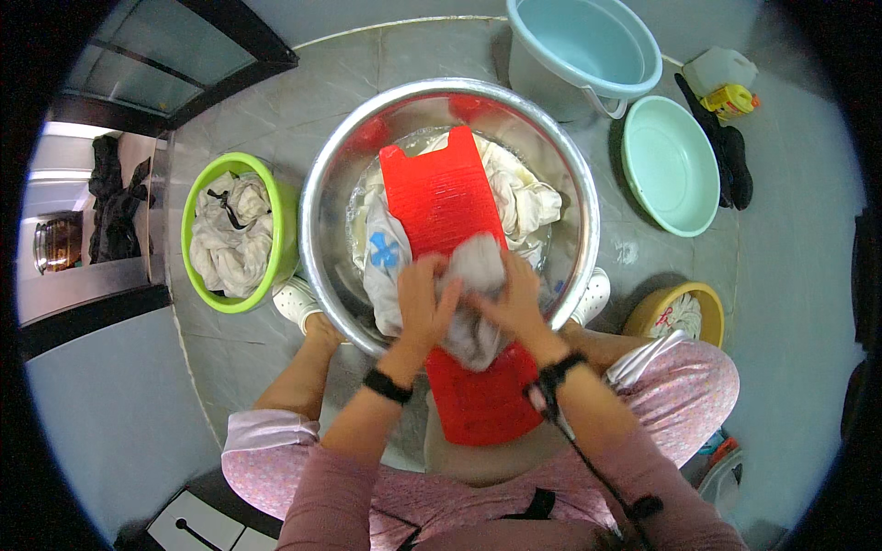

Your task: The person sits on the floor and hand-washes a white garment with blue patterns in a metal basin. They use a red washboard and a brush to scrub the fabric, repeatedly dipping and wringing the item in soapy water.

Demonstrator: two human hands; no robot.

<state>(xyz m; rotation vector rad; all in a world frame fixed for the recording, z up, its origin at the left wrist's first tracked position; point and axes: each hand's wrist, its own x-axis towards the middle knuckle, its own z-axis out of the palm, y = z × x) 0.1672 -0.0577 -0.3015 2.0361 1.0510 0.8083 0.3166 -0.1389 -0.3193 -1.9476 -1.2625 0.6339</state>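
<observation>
A red plastic washboard (444,193) slants out of a large metal basin (587,206), its lower end toward my lap. On its ridged face lies a wet greyish-white cloth (475,344), bunched up and blurred by motion. My left hand (428,296) grips the cloth's left side, and my right hand (513,296) grips its right side. Wet white clothes (513,186) lie in water around the board in the basin. One light garment with a blue print (384,249) drapes at the board's left edge.
A lime-green tub (286,234) of whitish laundry stands left. At the upper right are a light-blue bucket (586,41), a mint basin (672,165), a plastic jug (720,69) and a yellow bottle (730,101). A yellow-brown tub (641,310) holding white fabric sits at right.
</observation>
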